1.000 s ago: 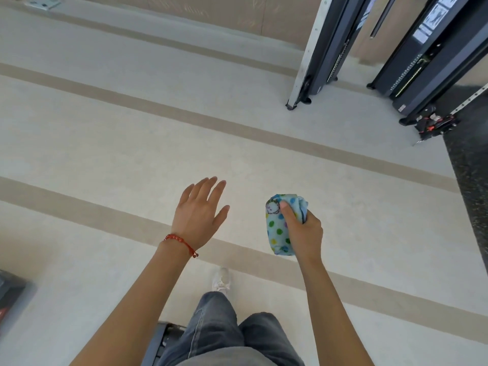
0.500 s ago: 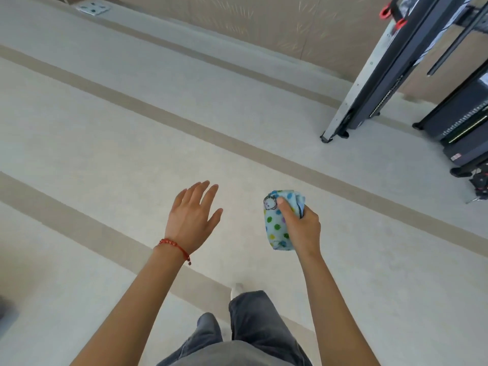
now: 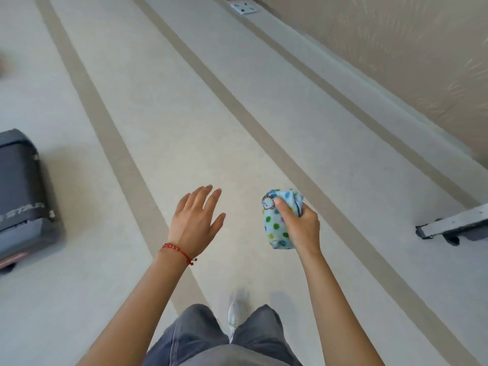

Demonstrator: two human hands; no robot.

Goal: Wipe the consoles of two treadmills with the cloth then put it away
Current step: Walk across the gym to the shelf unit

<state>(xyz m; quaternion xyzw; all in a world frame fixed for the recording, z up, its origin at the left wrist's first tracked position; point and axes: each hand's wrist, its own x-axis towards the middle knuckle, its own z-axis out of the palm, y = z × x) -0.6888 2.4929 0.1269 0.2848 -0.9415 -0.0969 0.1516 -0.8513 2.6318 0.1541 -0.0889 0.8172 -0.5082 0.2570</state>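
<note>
My right hand [image 3: 301, 225] grips a bunched light-blue cloth [image 3: 274, 225] with coloured dots, held in the air over the floor at the middle of the view. My left hand [image 3: 195, 220] hovers beside it to the left, fingers straight and spread, holding nothing; a red bead bracelet circles its wrist. The rear end of a dark treadmill deck [image 3: 21, 196] lies on the floor at the left edge. No treadmill console is in view.
A pale floor with tan stripes [image 3: 126, 159] stretches ahead. A tan wall [image 3: 396, 62] runs along the right, with a floor socket plate [image 3: 244, 7] near it. The grey foot of a machine frame [image 3: 454, 224] pokes in at the right edge. My grey trousers and white shoe show below.
The view has swung left: the upright black machines at the right have left the frame and the treadmill deck has come in at the left. Both hands keep their pose, the cloth still gripped.
</note>
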